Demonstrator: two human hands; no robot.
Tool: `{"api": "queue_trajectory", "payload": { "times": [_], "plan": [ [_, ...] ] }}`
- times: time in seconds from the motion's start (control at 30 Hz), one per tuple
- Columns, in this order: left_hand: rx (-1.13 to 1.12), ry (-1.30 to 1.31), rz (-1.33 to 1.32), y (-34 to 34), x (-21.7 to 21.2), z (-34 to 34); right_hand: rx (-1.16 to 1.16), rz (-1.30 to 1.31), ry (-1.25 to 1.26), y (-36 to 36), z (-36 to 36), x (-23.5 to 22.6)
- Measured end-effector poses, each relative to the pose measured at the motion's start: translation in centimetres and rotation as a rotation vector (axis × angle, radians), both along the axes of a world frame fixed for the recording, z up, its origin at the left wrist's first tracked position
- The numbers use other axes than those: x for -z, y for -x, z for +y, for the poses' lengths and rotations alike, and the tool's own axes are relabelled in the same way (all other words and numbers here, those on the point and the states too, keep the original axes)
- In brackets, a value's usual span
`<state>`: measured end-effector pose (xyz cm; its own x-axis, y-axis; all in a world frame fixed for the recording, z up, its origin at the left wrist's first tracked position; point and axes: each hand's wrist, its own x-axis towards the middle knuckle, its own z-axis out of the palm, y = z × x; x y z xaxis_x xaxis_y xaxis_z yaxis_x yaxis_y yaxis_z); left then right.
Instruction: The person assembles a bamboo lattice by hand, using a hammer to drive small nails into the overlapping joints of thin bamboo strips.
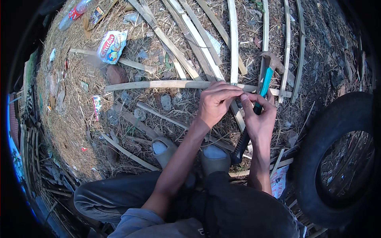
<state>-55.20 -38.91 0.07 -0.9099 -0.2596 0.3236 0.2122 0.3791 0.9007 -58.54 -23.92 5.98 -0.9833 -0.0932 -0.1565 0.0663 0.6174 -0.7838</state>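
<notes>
My left hand [217, 101] is closed in a pinch above a crosswise wooden slat [158, 84]. Whatever its fingertips hold is too small to make out. Close against it, my right hand [260, 116] has its thumb and fingers around a hammer [266, 81] with a teal and black handle. The fingertips of both hands meet or nearly meet. The hammer's metal head [272, 62] points away from me, over the slats. Several long pale slats [234, 43] run away from me and cross the crosswise one near my hands.
A black tyre [305, 158] lies at the right. My shoes [215, 156] stand just below the slats. Loose slats [129, 152], a stone [116, 74], a crumpled colourful wrapper [112, 47] and a plastic bottle [75, 14] are scattered over straw-covered ground.
</notes>
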Motion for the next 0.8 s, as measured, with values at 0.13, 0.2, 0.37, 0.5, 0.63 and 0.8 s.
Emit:
{"api": "queue_trajectory", "payload": {
  "times": [0.13,0.2,0.37,0.5,0.63,0.8],
  "plan": [
    [-0.08,0.018,-0.016,-0.4,-0.2,0.3,-0.036,-0.026,0.011,-0.2,-0.5,-0.9],
    [-0.119,0.072,-0.03,-0.5,-0.5,0.5,-0.005,0.005,0.029,-0.5,-1.0,-0.4],
    [-0.319,0.16,-0.091,-0.8,-1.1,1.8,0.097,0.049,0.117,-0.9,-1.6,0.2],
    [-0.351,0.208,-0.102,-1.2,-1.2,1.9,0.088,0.113,0.139,-1.1,-2.1,0.5],
    [-0.343,0.127,-0.149,-1.3,-2.0,2.0,0.106,0.107,0.11,-1.2,-2.3,0.5],
    [-0.299,-0.027,-0.142,-1.3,-1.1,1.6,0.05,0.185,0.006,-1.0,-1.9,0.8]
  ]
}}
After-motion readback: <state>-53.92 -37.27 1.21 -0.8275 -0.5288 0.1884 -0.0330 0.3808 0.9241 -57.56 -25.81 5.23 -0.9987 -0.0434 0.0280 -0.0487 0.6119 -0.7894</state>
